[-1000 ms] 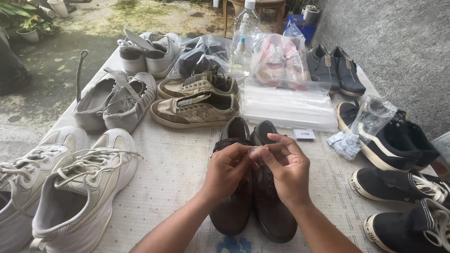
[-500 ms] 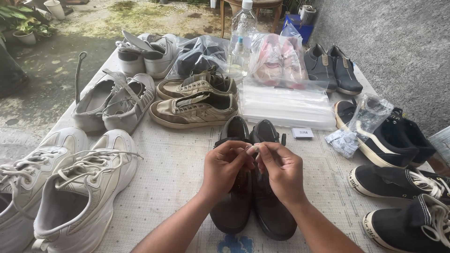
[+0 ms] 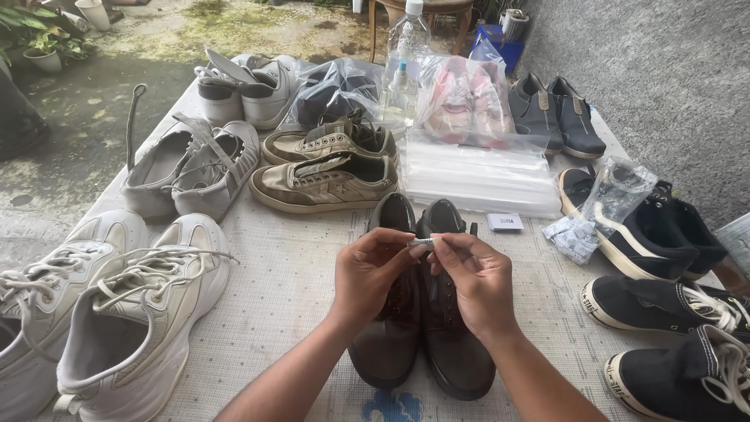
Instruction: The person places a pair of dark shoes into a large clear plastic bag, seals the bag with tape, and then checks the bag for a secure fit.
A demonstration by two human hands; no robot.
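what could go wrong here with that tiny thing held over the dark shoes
1. The small pale piece is pinched only by the fingertips of the left hand and right hand; if the grip slips, it would likely drop into one of the open brown shoes right below.
2. The table is crowded: a clear bottle stands upright just beyond the stack of clear bags, so a far reach might tip it.

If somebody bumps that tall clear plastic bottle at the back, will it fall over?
Probably yes. The tall clear plastic bottle is narrow and upright, so it looks tippy. It seems thin-walled, likely light. Once down, its round body would probably roll until the bagged shoes beside it stop it.
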